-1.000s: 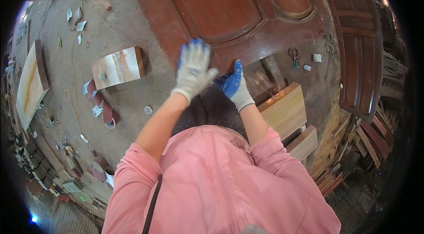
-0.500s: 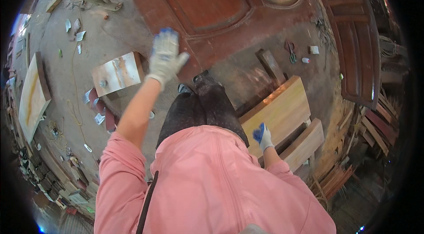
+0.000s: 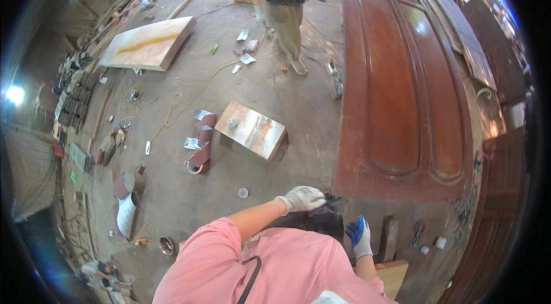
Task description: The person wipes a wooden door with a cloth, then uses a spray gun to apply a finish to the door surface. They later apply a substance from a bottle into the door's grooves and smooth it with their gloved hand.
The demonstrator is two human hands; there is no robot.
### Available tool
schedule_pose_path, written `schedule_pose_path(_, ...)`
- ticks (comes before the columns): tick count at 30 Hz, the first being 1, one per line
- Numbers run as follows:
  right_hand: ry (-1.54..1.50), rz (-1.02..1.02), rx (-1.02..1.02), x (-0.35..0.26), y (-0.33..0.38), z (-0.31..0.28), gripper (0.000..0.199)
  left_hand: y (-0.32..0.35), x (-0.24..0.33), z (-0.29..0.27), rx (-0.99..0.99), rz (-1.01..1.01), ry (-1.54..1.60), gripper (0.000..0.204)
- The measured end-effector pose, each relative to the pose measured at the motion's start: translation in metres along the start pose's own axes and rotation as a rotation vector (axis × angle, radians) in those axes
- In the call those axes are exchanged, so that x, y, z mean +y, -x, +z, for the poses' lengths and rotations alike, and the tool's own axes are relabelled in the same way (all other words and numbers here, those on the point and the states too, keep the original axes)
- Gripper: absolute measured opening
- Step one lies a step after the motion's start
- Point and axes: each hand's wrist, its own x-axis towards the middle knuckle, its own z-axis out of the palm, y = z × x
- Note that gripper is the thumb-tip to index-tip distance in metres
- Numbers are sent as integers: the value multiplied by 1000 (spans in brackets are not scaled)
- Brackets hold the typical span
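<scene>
My left hand (image 3: 303,198), in a white work glove, is in front of my body above my dark trousers. Its back faces up, its fingers loosely bent and pointing right; I see nothing in it. My right hand (image 3: 360,236) wears a glove with a blue-coated palm. It hangs at my right side, fingers loosely apart and holding nothing visible. Ahead to the right lies a large reddish-brown panelled door (image 3: 396,83), its near edge just beyond my hands. Close to the right hand are a dark wood beam (image 3: 390,238) and a pale wooden board (image 3: 392,279).
A wooden block (image 3: 251,130) with a small round item on top stands left of the door, beside a sanding-paper strip (image 3: 202,142). Another person (image 3: 280,6) stands farther off. A yellow cord (image 3: 198,99) crosses the floor. Scissors (image 3: 417,233) lie right.
My view has turned to the left, and more floor and a standing person show. The left hand, formerly stretched out ahead with fingers spread, is drawn in across my body.
</scene>
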Motion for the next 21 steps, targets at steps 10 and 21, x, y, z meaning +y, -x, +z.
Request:
schedule_pose_path(10,-567,193,-19,-62,-89,103,83,4,-11,36,246,-748,722,60)
schedule_pose_path(21,-697,436,-230,-79,-65,90,83,-90,11,33,213,-919,744,79)
